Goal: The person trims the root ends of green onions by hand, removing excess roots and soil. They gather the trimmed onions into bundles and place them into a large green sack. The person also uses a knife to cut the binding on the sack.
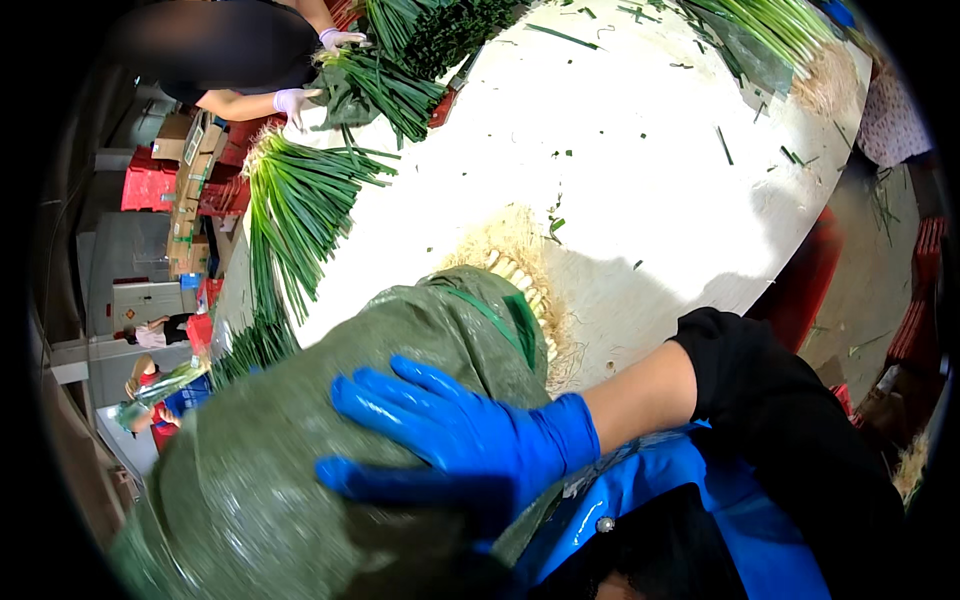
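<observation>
My right hand (450,431), in a wet blue rubber glove, lies flat with fingers spread on a large dark-green plastic wrap (247,465). The wrap is rolled around a bundle of spring onions (525,289), whose white ends and pale roots stick out at its upper right end over the white table (622,322). A green tape (523,326) crosses the wrap near that end. The leaves inside are hidden. My left hand is out of view.
Loose spring onions (300,202) lie on the table's left side, more (795,45) at the upper right. Across the table a person's gloved hands (296,105) are by a wrapped bunch (390,90). Cut leaf bits are scattered about. Red crates (150,180) and cartons (184,217) stand beyond.
</observation>
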